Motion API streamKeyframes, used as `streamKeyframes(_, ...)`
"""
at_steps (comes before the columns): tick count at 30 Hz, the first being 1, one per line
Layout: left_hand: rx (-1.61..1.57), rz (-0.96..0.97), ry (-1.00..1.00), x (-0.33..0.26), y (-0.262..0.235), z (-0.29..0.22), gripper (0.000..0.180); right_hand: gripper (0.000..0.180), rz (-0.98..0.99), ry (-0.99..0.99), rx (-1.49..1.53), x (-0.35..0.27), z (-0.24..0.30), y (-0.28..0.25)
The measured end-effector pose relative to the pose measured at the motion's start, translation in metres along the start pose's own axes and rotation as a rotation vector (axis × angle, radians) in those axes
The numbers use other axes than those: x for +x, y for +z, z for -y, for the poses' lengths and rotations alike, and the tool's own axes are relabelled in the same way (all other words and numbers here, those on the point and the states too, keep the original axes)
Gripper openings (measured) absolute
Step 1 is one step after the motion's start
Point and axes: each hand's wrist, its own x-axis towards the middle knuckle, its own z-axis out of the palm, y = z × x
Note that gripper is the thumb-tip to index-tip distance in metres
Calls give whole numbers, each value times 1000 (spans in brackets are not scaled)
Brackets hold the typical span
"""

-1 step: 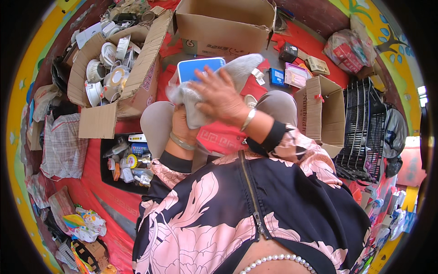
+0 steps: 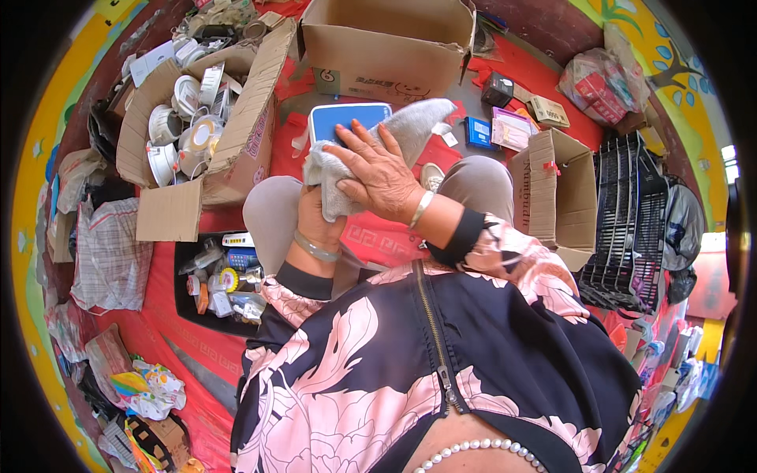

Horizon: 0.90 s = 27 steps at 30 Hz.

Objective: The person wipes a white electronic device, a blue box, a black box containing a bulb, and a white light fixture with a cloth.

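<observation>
A flat box-like thing with a blue top and white rim (image 2: 324, 122) is held in front of my knees. A grey cloth (image 2: 419, 126) drapes over its near part and trails to the right. My left hand (image 2: 317, 219) is closed at the near end, gripping the cloth, which hides the fingertips and the object's near part. Across the cloth lies my right hand (image 2: 382, 172), palm down with its fingers stretched out. Its fingertips reach onto the blue surface.
An open carton of white round light fittings (image 2: 189, 126) stands at left. Ahead is a large cardboard box (image 2: 386, 59). A black bin of small goods (image 2: 221, 276) sits by my left knee. At right are a smaller open carton (image 2: 576, 189) and black plastic crates (image 2: 627, 225).
My right hand has shifted slightly down and to the right over the cloth. The cloth has bunched a little differently, and the blue-topped thing stays nearly in place.
</observation>
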Motion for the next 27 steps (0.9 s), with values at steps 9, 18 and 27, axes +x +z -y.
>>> streamKeyframes(9, 159, 210, -2, -14, 23, -11, 63, 22, -542, 796, 1170, 23, -137, -14)
streamKeyframes(18, 555, 188, 208, -13, 18, -4, 61, 28, -282, 454, 1005, 20, -75, -70)
streamKeyframes(27, 750, 204, 259, -9, -3, 5, 50, 28, -204, -114, 240, 50, 11, -63)
